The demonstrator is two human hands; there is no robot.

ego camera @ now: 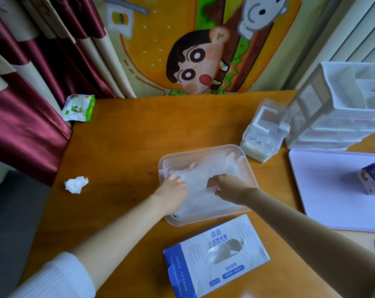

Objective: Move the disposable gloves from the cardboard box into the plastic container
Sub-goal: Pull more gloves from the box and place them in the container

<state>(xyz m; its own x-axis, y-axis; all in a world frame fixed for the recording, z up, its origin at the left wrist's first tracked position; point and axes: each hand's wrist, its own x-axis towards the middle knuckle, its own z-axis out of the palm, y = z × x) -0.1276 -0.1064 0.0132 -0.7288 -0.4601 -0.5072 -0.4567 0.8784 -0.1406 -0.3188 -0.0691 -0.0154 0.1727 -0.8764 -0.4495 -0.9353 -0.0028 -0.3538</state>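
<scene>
Both hands are down in the plastic container (203, 147), on the pile of disposable gloves (206, 168) lying inside it. The right hand (227, 186) has its fingers curled into the film, thumb tucked under a layer, likely to seat the slippery stack flat. The left hand (171, 190) steadies the pile's left edge, fingers (179, 179) bent; pinching or only pressing, I cannot tell. The cardboard box (216, 254) lies just in front on the table (117, 147), slot up, more film showing inside, handy for another pull.
</scene>
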